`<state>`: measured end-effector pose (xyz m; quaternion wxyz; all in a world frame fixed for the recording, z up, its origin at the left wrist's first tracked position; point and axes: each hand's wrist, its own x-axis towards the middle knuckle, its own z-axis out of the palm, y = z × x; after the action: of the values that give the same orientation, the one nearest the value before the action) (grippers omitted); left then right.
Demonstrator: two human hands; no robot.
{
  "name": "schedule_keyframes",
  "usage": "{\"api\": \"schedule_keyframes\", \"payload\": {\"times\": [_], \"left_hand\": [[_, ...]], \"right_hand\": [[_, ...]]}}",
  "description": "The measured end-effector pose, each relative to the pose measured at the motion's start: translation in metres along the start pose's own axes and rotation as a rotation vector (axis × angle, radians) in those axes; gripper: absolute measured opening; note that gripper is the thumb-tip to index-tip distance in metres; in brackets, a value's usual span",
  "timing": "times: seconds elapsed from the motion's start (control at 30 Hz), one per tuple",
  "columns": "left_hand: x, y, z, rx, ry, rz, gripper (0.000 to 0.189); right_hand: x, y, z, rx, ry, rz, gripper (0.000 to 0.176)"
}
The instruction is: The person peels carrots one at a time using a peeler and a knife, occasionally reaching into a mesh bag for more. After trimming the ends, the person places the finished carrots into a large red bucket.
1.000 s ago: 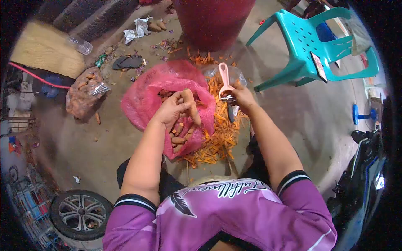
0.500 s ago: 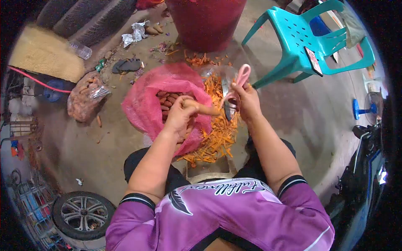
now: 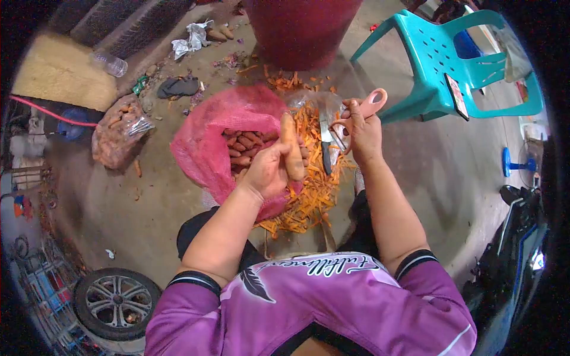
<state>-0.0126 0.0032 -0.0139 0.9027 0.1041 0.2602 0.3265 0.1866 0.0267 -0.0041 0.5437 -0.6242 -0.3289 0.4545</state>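
Upright in my left hand (image 3: 268, 170) is a carrot (image 3: 291, 145), its thick body gripped between fingers and thumb. My right hand (image 3: 363, 132) is closed round a pink peeler (image 3: 374, 102), whose blade end points toward the carrot but stays apart from it. Below my left hand an open pink mesh sack (image 3: 202, 136) holds many unpeeled reddish carrots (image 3: 243, 142). Orange peelings (image 3: 303, 204) lie in a heap beside the sack. A knife (image 3: 326, 157) with a dark handle rests on the peelings, between my hands.
A large red tub (image 3: 303, 29) stands ahead and a turquoise plastic chair (image 3: 424, 53) to the right, with a phone-like object (image 3: 456, 95) on its seat. At left are a clear bag (image 3: 122, 130) of carrot-like pieces, a dark sandal (image 3: 178, 88) and a wheel (image 3: 119, 304).
My left hand has turned the carrot from lying sideways to upright and brought it rightward, over the peelings. My right hand has shifted right and tilted the peeler.
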Motion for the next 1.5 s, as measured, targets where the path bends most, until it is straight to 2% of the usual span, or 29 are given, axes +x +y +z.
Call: {"api": "schedule_keyframes", "payload": {"times": [0.03, 0.07, 0.17, 0.23, 0.27, 0.33, 0.43, 0.53, 0.67, 0.73, 0.77, 0.8, 0.83, 0.87, 0.9, 1.0, 1.03, 1.1, 1.2, 1.3, 1.4, 1.47, 1.5], "left_hand": [[0.002, -0.002, -0.004, 0.007, 0.042, 0.016, 0.03], [0.004, -0.004, -0.008, 0.013, 0.085, 0.031, 0.032], [0.006, -0.01, -0.011, 0.025, 0.173, 0.065, 0.036], [0.007, -0.015, -0.007, 0.026, 0.221, 0.084, 0.038], [0.007, -0.018, -0.002, -0.007, 0.278, 0.085, 0.038], [0.006, -0.019, 0.019, -0.073, 0.394, 0.088, 0.04], [0.008, -0.026, 0.005, -0.111, 0.262, 0.039, 0.042], [0.005, -0.034, 0.009, -0.146, 0.238, 0.058, 0.036], [0.006, -0.038, 0.01, -0.036, 0.259, 0.081, 0.039], [0.006, -0.038, 0.014, -0.014, 0.284, 0.076, 0.037], [0.006, -0.042, 0.011, 0.002, 0.244, 0.01, 0.037], [0.004, -0.05, 0.006, 0.02, 0.205, -0.057, 0.038], [0.001, -0.052, 0.008, 0.038, 0.166, -0.125, 0.038], [-0.005, -0.052, 0.01, 0.107, 0.122, -0.177, 0.038], [-0.006, -0.049, 0.012, 0.093, 0.163, -0.148, 0.038], [-0.001, -0.037, 0.016, 0.039, 0.296, -0.047, 0.039], [0.003, -0.035, 0.009, 0.037, 0.299, -0.018, 0.039], [0.01, -0.036, -0.009, 0.03, 0.309, 0.041, 0.038], [0.0, -0.034, 0.011, 0.073, 0.325, 0.061, 0.035], [-0.001, -0.04, 0.003, 0.066, 0.299, 0.059, 0.035], [0.003, -0.044, 0.0, 0.1, 0.262, 0.05, 0.036], [0.001, -0.047, 0.007, 0.209, 0.246, 0.067, 0.037], [-0.001, -0.05, 0.006, 0.17, 0.201, 0.007, 0.037]], "right_hand": [[0.001, 0.002, 0.0, 0.034, 0.001, 0.016, 0.028], [0.0, 0.001, -0.001, 0.061, -0.047, 0.114, 0.029], [-0.017, 0.007, 0.013, 0.455, -0.225, 0.206, 0.03], [-0.037, -0.004, 0.033, 0.391, -0.142, 0.215, 0.029], [-0.042, 0.0, 0.031, 0.351, -0.256, 0.262, 0.029], [-0.053, -0.001, 0.042, 0.405, -0.236, 0.26, 0.028], [-0.055, 0.003, 0.043, 0.303, -0.279, 0.258, 0.029], [-0.053, 0.004, 0.041, 0.168, -0.248, 0.258, 0.032], [-0.046, 0.013, 0.037, 0.077, -0.253, 0.304, 0.029], [-0.033, 0.025, 0.033, -0.015, -0.159, 0.269, 0.029], [-0.024, 0.027, 0.031, -0.059, -0.113, 0.252, 0.03], [-0.014, 0.02, 0.02, -0.315, -0.034, -0.068, 0.03], [-0.005, 0.004, 0.016, 0.016, 0.092, 0.15, 0.028], [0.01, 0.011, 0.006, 0.061, 0.181, 0.102, 0.028], [0.017, 0.016, 0.0, 0.108, 0.27, 0.054, 0.028], [0.018, 0.031, -0.003, 0.072, 0.201, 0.074, 0.029], [-0.005, 0.009, 0.011, 0.218, 0.14, 0.158, 0.028], [-0.031, 0.002, 0.024, 0.154, -0.038, 0.308, 0.028], [-0.064, 0.004, 0.044, 0.25, -0.265, 0.285, 0.021], [-0.06, 0.011, 0.037, 0.213, -0.265, 0.374, 0.019], [-0.055, 0.012, 0.038, 0.249, -0.295, 0.323, 0.019], [-0.024, 0.037, 0.019, -0.009, -0.141, 0.031, 0.02], [-0.007, 0.039, 0.01, 0.004, -0.021, 0.024, 0.021]]}}
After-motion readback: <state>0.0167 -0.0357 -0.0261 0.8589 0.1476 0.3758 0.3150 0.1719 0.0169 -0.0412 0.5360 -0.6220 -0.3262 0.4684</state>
